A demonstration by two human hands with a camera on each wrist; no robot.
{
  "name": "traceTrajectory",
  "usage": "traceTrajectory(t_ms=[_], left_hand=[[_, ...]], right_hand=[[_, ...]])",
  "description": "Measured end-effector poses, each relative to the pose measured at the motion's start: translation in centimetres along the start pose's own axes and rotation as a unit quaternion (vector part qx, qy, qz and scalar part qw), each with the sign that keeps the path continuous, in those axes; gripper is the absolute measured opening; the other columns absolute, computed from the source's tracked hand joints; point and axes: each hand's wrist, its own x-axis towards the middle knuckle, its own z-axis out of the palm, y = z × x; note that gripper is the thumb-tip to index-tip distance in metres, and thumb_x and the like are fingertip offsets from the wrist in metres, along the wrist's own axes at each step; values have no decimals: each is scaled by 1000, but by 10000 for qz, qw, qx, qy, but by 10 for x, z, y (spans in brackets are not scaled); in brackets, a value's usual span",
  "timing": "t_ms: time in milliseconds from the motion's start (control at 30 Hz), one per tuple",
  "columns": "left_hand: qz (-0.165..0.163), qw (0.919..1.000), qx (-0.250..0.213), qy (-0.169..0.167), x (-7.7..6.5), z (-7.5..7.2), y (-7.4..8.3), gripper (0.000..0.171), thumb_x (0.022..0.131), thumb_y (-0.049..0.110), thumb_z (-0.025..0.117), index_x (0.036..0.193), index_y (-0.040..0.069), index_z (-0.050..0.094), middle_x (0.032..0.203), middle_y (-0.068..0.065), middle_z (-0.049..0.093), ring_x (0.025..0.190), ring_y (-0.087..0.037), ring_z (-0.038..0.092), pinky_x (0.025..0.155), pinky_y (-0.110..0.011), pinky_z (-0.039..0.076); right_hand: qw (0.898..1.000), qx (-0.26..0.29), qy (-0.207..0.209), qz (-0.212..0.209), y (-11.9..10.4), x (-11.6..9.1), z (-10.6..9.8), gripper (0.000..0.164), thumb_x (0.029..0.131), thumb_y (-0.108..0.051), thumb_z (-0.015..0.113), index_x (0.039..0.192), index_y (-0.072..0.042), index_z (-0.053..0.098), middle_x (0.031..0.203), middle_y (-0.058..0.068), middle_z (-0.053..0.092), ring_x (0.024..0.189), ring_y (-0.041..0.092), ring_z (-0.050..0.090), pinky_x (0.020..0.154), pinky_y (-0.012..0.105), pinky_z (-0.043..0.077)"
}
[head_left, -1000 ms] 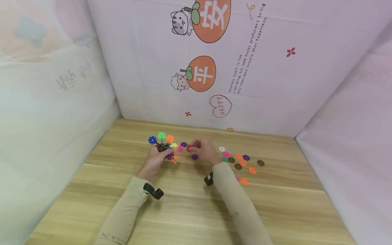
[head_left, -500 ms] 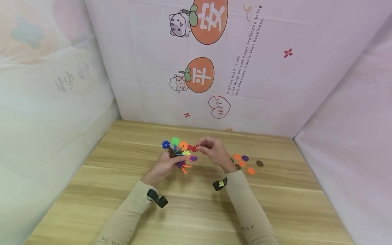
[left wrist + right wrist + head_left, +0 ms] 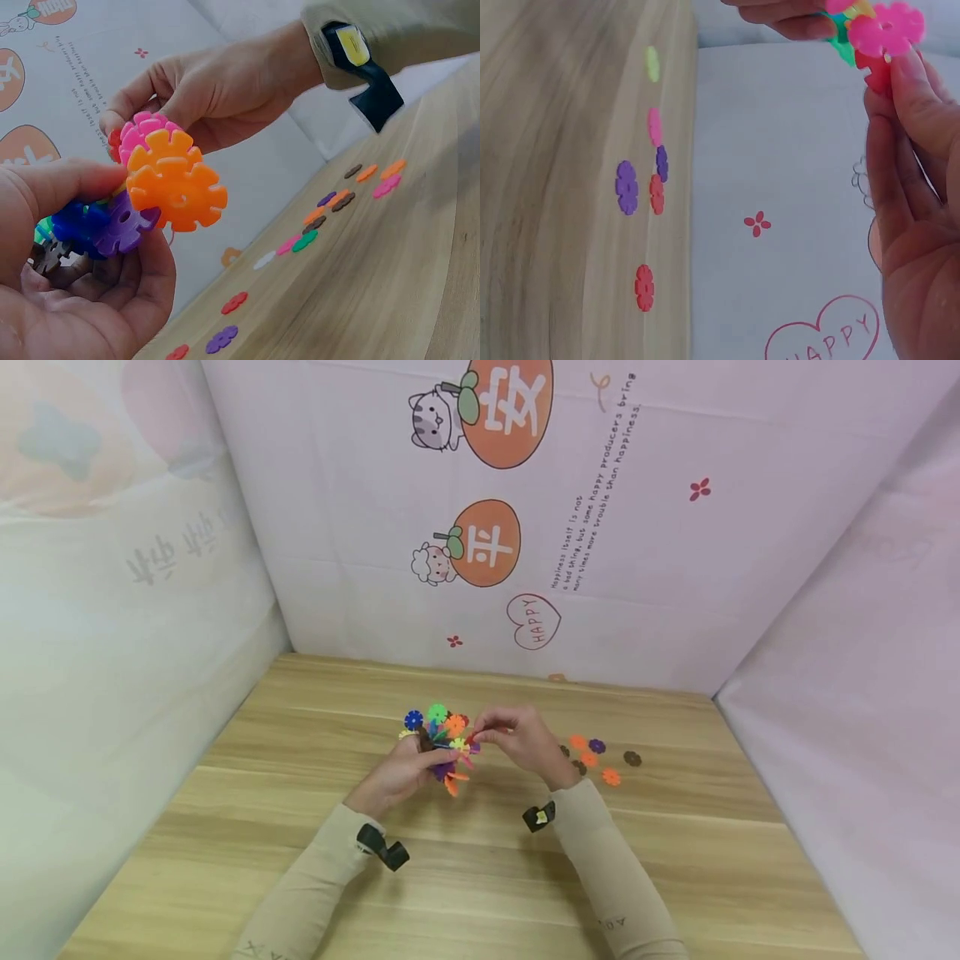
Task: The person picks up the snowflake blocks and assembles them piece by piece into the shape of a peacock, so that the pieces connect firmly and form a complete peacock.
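Observation:
My left hand (image 3: 396, 770) grips a cluster of joined snowflake discs (image 3: 441, 742), held above the table. Orange discs (image 3: 180, 196) and a purple disc (image 3: 126, 223) jut out of it in the left wrist view, with blue and brown ones partly hidden by the fingers. My right hand (image 3: 527, 745) pinches a red snowflake disc (image 3: 877, 73) between thumb and fingers at the cluster's right side. A pink disc (image 3: 885, 30) covers part of the red one, so I cannot tell whether it is joined to the cluster.
Loose discs lie on the wooden table (image 3: 480, 877): orange (image 3: 611, 777), brown (image 3: 632, 758) and purple (image 3: 597, 746) ones to the right. The left wrist view also shows a green disc (image 3: 305, 241) and a white disc (image 3: 265, 260). A printed cloth (image 3: 630, 610) hangs behind the table.
Both hands have moved right, and the cluster has risen and turned. The right hand has come closer to it with the red disc, lately shifting slightly left and down.

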Motion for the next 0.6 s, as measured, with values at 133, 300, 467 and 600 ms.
traceTrajectory(t_ms=[133,300,467,600], left_hand=[[-57,9999,-85,139,-1,3,1,49,106,8,63,150,-2,43,120,-13,77,108,-20,77,95,-35,64],[-91,9982,150,573,2,-3,-1,44,105,10,65,145,1,48,116,-4,72,102,-16,72,84,-24,61],[-47,9924,379,1174,6,-21,-3,43,102,10,68,140,1,50,114,-3,66,97,-12,68,83,-22,59],[38,9897,303,1396,5,-37,-2,51,104,9,65,149,2,41,126,-8,59,104,-12,66,88,-21,60]], right_hand=[[9990,-124,174,-385,0,-1,7,8,92,2,76,95,-5,78,98,16,80,88,23,79,79,30,67],[9981,-613,-71,-38,3,4,6,13,91,2,78,102,-6,79,102,11,81,95,26,79,84,32,66],[9759,-1554,-885,1248,21,13,2,25,94,-9,80,117,-4,76,117,11,78,108,26,75,96,38,64],[9503,-1793,-1348,2160,46,12,10,37,95,-14,80,127,1,71,122,15,76,112,28,73,101,40,61]])
